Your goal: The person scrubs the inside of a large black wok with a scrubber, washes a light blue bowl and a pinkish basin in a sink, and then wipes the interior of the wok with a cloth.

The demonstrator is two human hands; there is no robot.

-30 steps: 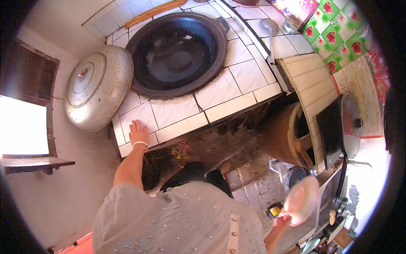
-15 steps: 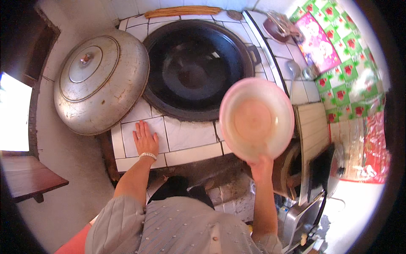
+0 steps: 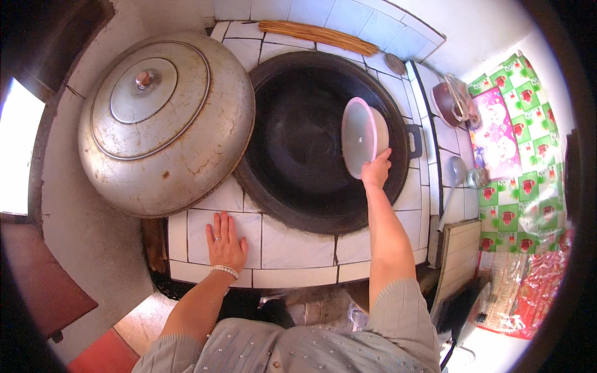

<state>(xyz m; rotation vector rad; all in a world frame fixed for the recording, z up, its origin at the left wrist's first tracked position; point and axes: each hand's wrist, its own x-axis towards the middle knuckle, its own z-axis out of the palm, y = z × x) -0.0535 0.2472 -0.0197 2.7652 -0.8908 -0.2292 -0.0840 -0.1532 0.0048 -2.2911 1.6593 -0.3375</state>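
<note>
My right hand (image 3: 376, 169) grips the near rim of a pink-edged pale basin (image 3: 357, 140). The basin is tipped on its side over the right part of a large black wok (image 3: 298, 137) set into the tiled stove top. Its mouth faces left, and I cannot tell whether anything is flowing out of it. My left hand (image 3: 226, 241) lies flat on the white tiles (image 3: 292, 242) at the stove's front, fingers stretched out and holding nothing. Beside the wok on the left leans a big domed metal lid (image 3: 165, 133) with a small knob, overlapping the wok's rim.
Behind the wok lies a bundle of thin sticks (image 3: 317, 36). To the right are a ladle (image 3: 454, 180), a small jar (image 3: 477, 178) and a dark red pot (image 3: 449, 102). A wooden board (image 3: 459, 252) stands at the stove's right front, beside a patterned covering (image 3: 516, 205).
The basin has moved from the stove's right front edge up over the wok and tilted onto its side. My left hand stays flat on the tiles. The view has shifted.
</note>
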